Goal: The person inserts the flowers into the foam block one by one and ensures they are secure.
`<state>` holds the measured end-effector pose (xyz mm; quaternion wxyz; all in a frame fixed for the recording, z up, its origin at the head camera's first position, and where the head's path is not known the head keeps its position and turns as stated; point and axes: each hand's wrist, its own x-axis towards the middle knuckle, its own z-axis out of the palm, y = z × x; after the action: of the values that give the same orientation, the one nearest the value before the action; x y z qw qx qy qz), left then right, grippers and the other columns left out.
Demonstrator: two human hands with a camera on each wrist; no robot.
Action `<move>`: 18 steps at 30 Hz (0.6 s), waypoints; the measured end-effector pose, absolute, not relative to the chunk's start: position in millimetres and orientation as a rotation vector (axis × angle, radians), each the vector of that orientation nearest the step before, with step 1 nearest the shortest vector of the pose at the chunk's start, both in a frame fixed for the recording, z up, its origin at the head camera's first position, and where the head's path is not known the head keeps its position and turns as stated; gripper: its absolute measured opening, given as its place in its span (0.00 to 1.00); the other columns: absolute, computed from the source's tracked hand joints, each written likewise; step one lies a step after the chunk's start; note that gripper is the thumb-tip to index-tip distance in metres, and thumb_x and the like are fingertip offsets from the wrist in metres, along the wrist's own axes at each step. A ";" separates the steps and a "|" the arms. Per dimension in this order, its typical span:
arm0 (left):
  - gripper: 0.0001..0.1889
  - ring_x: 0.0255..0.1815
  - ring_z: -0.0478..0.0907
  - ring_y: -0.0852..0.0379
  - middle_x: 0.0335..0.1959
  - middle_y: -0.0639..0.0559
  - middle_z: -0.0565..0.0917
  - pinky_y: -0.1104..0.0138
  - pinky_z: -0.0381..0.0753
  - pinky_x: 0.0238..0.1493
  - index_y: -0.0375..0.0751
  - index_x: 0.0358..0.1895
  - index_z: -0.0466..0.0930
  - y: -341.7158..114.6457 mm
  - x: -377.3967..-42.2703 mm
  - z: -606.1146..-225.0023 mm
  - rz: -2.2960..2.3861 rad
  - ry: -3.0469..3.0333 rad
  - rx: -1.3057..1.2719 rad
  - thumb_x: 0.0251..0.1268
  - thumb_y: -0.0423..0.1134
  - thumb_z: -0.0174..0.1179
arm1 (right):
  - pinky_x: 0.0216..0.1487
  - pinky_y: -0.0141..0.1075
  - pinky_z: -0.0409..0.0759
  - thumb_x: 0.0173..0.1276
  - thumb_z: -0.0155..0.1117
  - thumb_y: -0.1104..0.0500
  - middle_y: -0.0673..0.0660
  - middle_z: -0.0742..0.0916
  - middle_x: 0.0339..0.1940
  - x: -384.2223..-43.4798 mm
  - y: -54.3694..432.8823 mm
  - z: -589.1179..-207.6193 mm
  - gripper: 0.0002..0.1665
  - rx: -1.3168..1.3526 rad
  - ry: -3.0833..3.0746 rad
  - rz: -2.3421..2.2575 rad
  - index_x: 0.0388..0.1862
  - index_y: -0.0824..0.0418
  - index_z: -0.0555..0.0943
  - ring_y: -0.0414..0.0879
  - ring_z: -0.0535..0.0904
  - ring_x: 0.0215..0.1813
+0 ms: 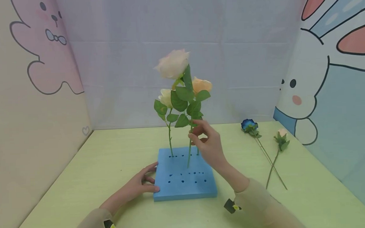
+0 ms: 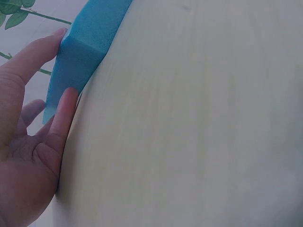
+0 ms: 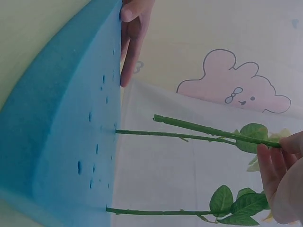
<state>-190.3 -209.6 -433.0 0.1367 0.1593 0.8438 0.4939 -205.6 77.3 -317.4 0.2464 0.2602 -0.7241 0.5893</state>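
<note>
My right hand (image 1: 209, 145) pinches the green stem of a pale pink rose (image 1: 173, 64) between thumb and fingertips. Its cut stem end (image 3: 158, 118) hangs in the air, apart from the blue foam block (image 1: 185, 191), which has several holes in its top. Two other roses stand in holes along the back: a cream rose (image 1: 166, 97) at left and a peach rose (image 1: 202, 85) at right, partly hidden by leaves and my hand. At the block's left side, my left hand (image 1: 141, 182) rests with spread fingers, its thumb and fingertips (image 2: 70, 94) touching the edge.
On the table's right side lie a blue rose (image 1: 250, 125) and a small pale rose (image 1: 281, 134), their stems crossing. A white cloth (image 1: 114, 62) hangs behind the table (image 1: 117, 153). Walls with cartoon drawings, including a rabbit (image 1: 302, 99), rise at both sides.
</note>
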 end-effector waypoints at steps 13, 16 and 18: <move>0.49 0.56 0.76 0.52 0.76 0.37 0.62 0.61 0.75 0.52 0.50 0.79 0.50 -208.5 -190.8 -431.9 1.428 2.438 0.462 0.58 0.46 0.71 | 0.31 0.39 0.85 0.65 0.66 0.69 0.61 0.85 0.32 -208.6 45.4 -335.0 0.19 0.773 -1.935 1.612 0.55 0.61 0.79 0.48 0.83 0.32; 0.49 0.56 0.76 0.51 0.76 0.37 0.61 0.61 0.75 0.52 0.50 0.79 0.50 -208.1 -190.3 -431.5 1.432 2.432 0.451 0.58 0.46 0.71 | 0.31 0.37 0.85 0.66 0.66 0.68 0.61 0.85 0.33 -209.1 39.4 -338.3 0.19 0.783 -1.927 1.629 0.55 0.61 0.79 0.46 0.83 0.34; 0.49 0.56 0.76 0.51 0.76 0.38 0.62 0.61 0.75 0.52 0.51 0.79 0.50 -207.8 -189.9 -431.3 1.431 2.434 0.441 0.58 0.46 0.71 | 0.32 0.38 0.85 0.66 0.66 0.66 0.61 0.85 0.34 -209.6 35.9 -340.8 0.18 0.786 -1.934 1.635 0.55 0.60 0.79 0.46 0.83 0.35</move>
<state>-189.9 -207.8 -431.3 0.1413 0.1528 0.8431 0.4958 -209.6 35.9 -340.8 0.2424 0.2876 -0.7077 0.5981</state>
